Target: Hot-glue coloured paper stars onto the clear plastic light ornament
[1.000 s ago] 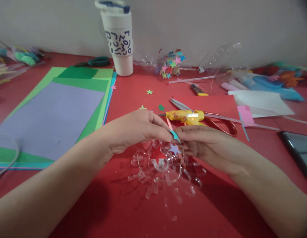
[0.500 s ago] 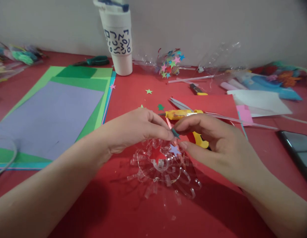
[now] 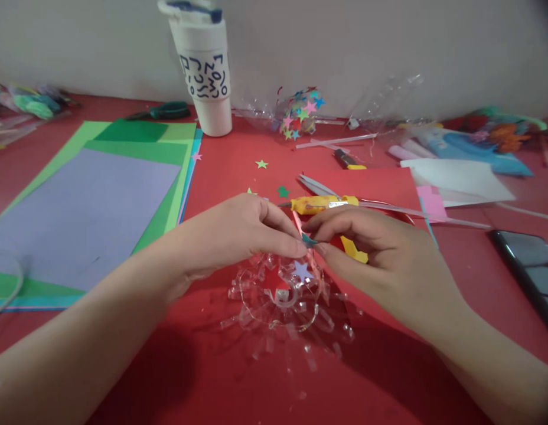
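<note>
A small teal paper piece (image 3: 308, 239), seemingly a star, sits between the fingertips of both hands. My left hand (image 3: 251, 227) pinches its left side, and my right hand (image 3: 382, 248) pinches it from the right with thumb and fingers. Just below is a clear plastic ornament (image 3: 296, 298) with strips fanning outward and a thin wire loop around it. A purple star (image 3: 302, 271) and a red star (image 3: 270, 280) are on the ornament. Exactly how the teal piece meets the ornament is hidden by my fingers.
Beyond my hands lie a yellow-handled pointed tool (image 3: 322, 205), scissors (image 3: 318, 185) and a cutter (image 3: 348, 159). Coloured paper sheets (image 3: 88, 206) are stacked left. A white tumbler (image 3: 205, 77) stands at the back near a bag of stars (image 3: 303, 112). A phone (image 3: 528, 265) lies right.
The teal piece has turned slightly between my fingertips, and my right fingers have shifted a little around it. The whole view has drifted slightly, so everything appears further left.
</note>
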The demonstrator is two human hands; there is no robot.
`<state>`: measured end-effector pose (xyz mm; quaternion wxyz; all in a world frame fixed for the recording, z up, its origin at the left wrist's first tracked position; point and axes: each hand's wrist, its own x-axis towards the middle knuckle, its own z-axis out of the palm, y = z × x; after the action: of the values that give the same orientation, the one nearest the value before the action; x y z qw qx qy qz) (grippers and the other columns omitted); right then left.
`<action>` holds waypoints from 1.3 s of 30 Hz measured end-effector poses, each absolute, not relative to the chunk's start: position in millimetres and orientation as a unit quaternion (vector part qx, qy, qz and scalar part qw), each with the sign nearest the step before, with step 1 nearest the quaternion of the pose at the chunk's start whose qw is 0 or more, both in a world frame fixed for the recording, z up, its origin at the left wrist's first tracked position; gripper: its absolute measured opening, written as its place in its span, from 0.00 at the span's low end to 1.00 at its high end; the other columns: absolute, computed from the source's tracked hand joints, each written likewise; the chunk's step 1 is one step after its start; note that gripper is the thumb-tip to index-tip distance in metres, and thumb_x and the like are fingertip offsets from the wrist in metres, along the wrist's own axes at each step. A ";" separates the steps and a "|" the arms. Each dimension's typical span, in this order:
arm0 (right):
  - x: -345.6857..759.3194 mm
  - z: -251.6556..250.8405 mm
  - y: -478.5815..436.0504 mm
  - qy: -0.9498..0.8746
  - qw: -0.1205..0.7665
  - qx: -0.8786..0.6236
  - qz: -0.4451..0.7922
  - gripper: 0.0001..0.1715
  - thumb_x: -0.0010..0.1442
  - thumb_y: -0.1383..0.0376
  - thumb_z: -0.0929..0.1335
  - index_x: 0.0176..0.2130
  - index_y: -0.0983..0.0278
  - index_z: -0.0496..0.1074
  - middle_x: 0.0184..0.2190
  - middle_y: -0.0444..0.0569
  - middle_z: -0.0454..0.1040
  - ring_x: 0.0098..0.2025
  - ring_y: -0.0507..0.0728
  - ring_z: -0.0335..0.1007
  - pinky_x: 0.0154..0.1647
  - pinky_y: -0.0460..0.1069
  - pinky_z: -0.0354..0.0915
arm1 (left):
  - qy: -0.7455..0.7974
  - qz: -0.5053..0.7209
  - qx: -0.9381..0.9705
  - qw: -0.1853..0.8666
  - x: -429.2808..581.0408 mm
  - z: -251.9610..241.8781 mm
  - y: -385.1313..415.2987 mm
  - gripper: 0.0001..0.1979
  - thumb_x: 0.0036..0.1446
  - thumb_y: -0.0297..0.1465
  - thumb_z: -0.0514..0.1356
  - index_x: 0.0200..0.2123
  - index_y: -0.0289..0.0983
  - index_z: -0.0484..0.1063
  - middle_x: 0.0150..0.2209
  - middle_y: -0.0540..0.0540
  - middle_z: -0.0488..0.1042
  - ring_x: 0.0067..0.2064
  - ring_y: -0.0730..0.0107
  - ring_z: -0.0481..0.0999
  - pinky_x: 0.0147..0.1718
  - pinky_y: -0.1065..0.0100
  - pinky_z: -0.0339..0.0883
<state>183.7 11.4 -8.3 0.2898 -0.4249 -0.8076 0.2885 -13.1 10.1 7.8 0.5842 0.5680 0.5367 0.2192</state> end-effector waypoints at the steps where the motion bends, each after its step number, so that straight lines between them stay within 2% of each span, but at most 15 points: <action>1: 183.8 -7.9 11.4 -0.810 0.290 -0.424 0.282 0.06 0.54 0.70 0.66 0.28 0.60 0.69 0.33 0.44 0.77 0.38 0.55 0.74 0.39 0.51 0.68 | 0.538 0.216 0.574 0.579 -13.4 7.8 9.9 0.04 0.45 0.32 0.64 0.24 0.43 0.80 0.24 0.53 0.77 0.29 0.71 0.72 0.30 0.73 0.61; 10: 181.8 -6.2 8.3 -0.842 0.293 -0.401 0.213 0.06 0.54 0.72 0.67 0.29 0.61 0.69 0.34 0.47 0.78 0.39 0.56 0.75 0.37 0.49 0.69 | 0.542 0.204 0.588 0.565 -13.7 7.2 7.7 0.04 0.46 0.34 0.64 0.25 0.43 0.80 0.26 0.54 0.77 0.32 0.70 0.74 0.32 0.72 0.62; 16: 183.6 -9.9 9.8 -0.848 0.310 -0.392 0.180 0.07 0.52 0.74 0.67 0.28 0.63 0.69 0.32 0.47 0.78 0.35 0.54 0.75 0.34 0.47 0.69 | 0.555 0.172 0.584 0.567 -13.5 11.2 5.9 0.06 0.46 0.37 0.63 0.27 0.43 0.79 0.28 0.54 0.78 0.32 0.69 0.74 0.31 0.70 0.63; 22: 183.6 -6.7 6.9 -0.831 0.355 -0.401 0.152 0.08 0.53 0.75 0.67 0.28 0.62 0.68 0.31 0.46 0.77 0.36 0.54 0.74 0.39 0.48 0.69 | 0.565 0.174 0.590 0.549 -11.0 13.9 6.7 0.05 0.46 0.35 0.63 0.27 0.42 0.79 0.27 0.53 0.78 0.34 0.67 0.75 0.33 0.70 0.64; 29: 181.3 -6.5 1.3 -0.848 0.380 -0.357 0.093 0.08 0.55 0.75 0.66 0.29 0.63 0.68 0.30 0.48 0.75 0.35 0.52 0.71 0.40 0.47 0.67 | 0.579 0.184 0.575 0.548 -12.2 8.9 7.2 0.05 0.46 0.36 0.64 0.26 0.43 0.79 0.28 0.53 0.78 0.33 0.68 0.74 0.32 0.70 0.63; 39: 179.4 -7.4 -0.9 -0.844 0.379 -0.345 0.157 0.08 0.55 0.75 0.67 0.29 0.63 0.69 0.30 0.46 0.76 0.33 0.51 0.73 0.37 0.46 0.68 | 0.562 0.211 0.542 0.588 -7.8 10.0 7.4 0.03 0.45 0.31 0.64 0.23 0.42 0.78 0.25 0.54 0.76 0.31 0.73 0.72 0.31 0.73 0.63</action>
<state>179.4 -0.9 -7.4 0.3794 -0.3450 -0.8440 0.1571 -7.8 7.4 10.0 0.5877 0.5424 0.5619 0.2113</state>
